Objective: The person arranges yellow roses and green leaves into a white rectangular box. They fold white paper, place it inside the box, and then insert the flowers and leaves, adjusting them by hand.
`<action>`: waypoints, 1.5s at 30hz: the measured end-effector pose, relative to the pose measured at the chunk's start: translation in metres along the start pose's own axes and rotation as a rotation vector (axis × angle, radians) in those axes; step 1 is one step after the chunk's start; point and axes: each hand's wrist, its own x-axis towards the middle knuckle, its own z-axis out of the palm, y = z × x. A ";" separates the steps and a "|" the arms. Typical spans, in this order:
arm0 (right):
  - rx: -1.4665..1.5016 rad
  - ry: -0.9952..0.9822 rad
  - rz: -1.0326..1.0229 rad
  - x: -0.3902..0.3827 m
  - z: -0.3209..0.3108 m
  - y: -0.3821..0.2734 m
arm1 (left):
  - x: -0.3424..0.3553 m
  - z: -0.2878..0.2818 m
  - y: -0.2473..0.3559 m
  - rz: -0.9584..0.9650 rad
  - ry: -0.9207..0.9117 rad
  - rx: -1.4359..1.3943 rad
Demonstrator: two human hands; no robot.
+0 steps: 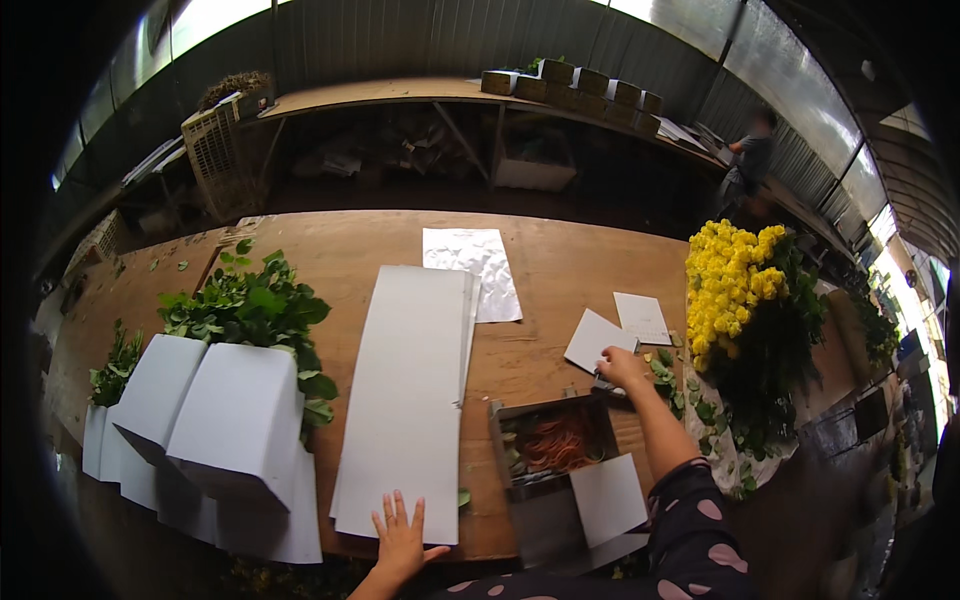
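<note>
My left hand [401,540] lies with its fingers spread on the near end of a long pale cardboard sheet [410,370], which rests on at least one more sheet. My right hand [622,368] reaches out to the right, its fingers closed at the near edge of a square white card [597,336]. Something small, grey and metallic shows under those fingers; its kind cannot be made out. Just beyond lies a second, cream card [642,316]. Nearer me stands a dark open box [497,425] of reddish-brown rubber bands, with a white card [609,497] by its front.
Leafy stems wrapped in white card [238,410] stand at the left. Yellow roses [730,285] are heaped at the right, near loose leaves [706,412]. A crumpled white paper [497,285] lies beyond the cardboard. Another person [752,155] stands by the back bench [370,93].
</note>
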 end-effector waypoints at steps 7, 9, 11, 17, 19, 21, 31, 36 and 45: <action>-0.421 -0.172 -0.063 0.062 0.091 -0.006 | 0.000 0.038 0.009 -0.109 -0.103 0.265; -0.375 -0.267 -0.096 0.074 0.103 0.003 | 0.008 0.031 0.009 -0.070 -0.096 0.262; -0.525 -0.315 -0.295 0.080 0.109 0.001 | 0.010 0.025 0.008 -0.044 -0.115 0.243; -0.530 0.097 -0.318 0.079 0.105 -0.009 | 0.015 0.023 0.005 0.002 -0.234 0.260; -0.487 0.264 -0.298 0.082 0.102 -0.011 | 0.018 0.023 0.002 -0.014 -0.266 0.221; -0.420 0.326 -0.307 0.075 0.102 -0.016 | 0.019 0.025 0.003 -0.020 -0.278 0.199; 0.052 0.645 -0.207 0.055 0.052 -0.003 | 0.009 0.041 0.012 0.021 -0.154 0.240; 0.306 0.690 0.075 0.030 0.040 0.029 | 0.005 0.046 0.024 0.002 -0.062 0.253; 1.394 0.998 0.492 0.027 -0.004 0.104 | 0.016 0.015 0.020 -0.076 -0.196 -0.065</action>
